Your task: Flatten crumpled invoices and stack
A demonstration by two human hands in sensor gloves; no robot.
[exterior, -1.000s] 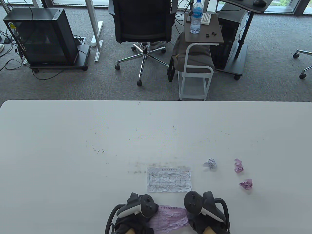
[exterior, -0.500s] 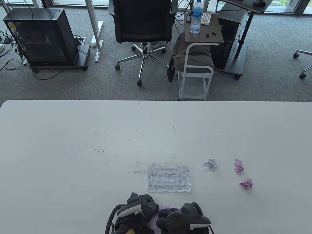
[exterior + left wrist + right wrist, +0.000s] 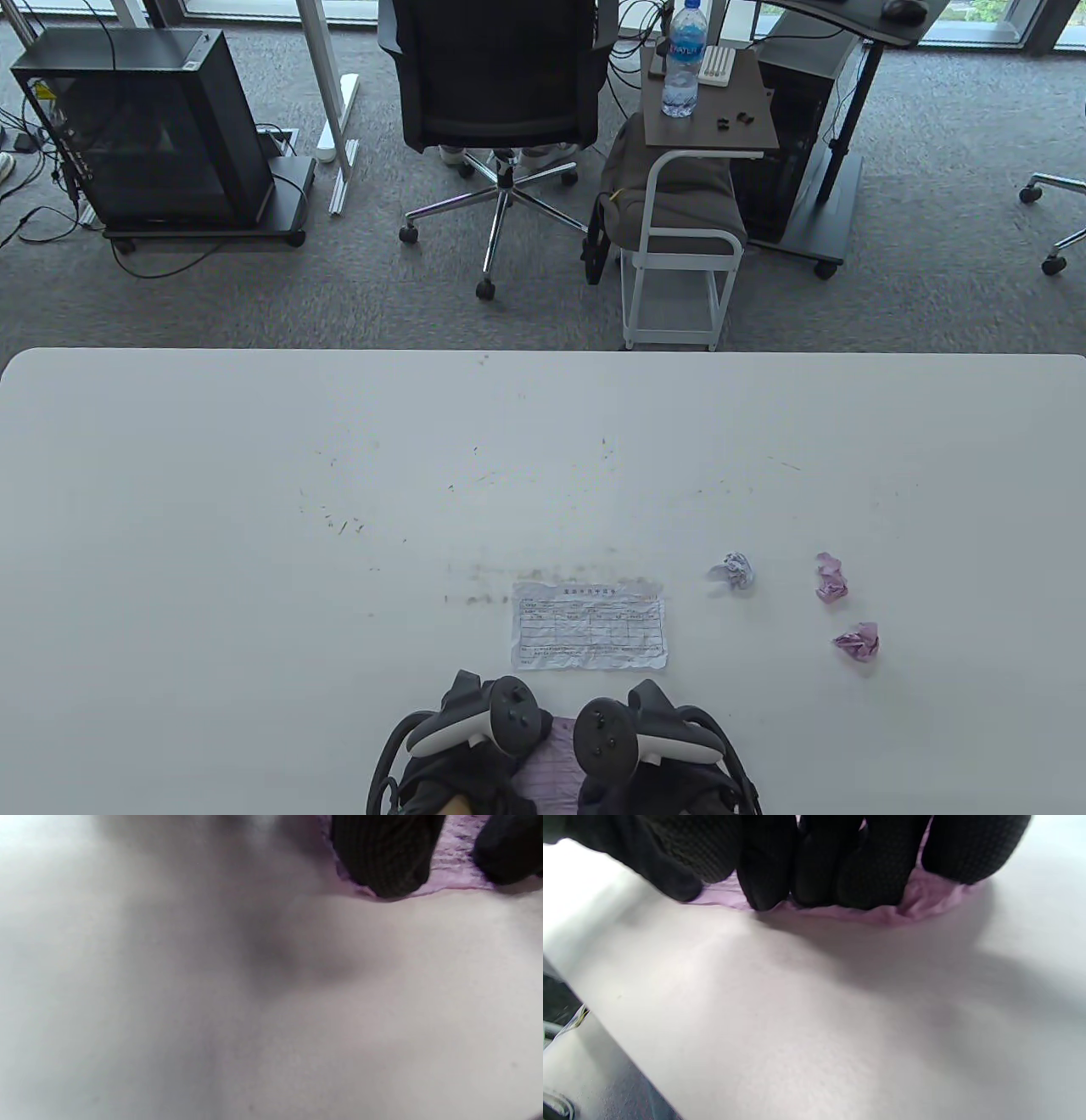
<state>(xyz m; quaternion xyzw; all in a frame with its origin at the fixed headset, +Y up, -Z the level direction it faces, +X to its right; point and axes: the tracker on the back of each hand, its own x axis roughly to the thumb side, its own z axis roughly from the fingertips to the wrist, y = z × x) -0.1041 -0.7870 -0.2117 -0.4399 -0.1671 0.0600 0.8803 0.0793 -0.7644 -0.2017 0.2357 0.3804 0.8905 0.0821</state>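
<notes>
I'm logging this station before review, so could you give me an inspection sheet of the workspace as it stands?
Surface: white table, scuffed with dark specks.
Job's things: flattened white invoice; pink invoice under both hands; white crumpled ball; two pink crumpled balls.
Clutter: nothing seen on the table.
Hands: left hand and right hand press the pink invoice; right fingers lie on it.
Cables: on the floor by the black cabinet.
Surroundings: office chair, side table with water bottle.

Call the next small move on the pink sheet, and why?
Probably sweep the right hand outward. Both hands press the pink invoice close together at the table's near edge, and the right wrist view shows its edge puckered under the fingers.
</notes>
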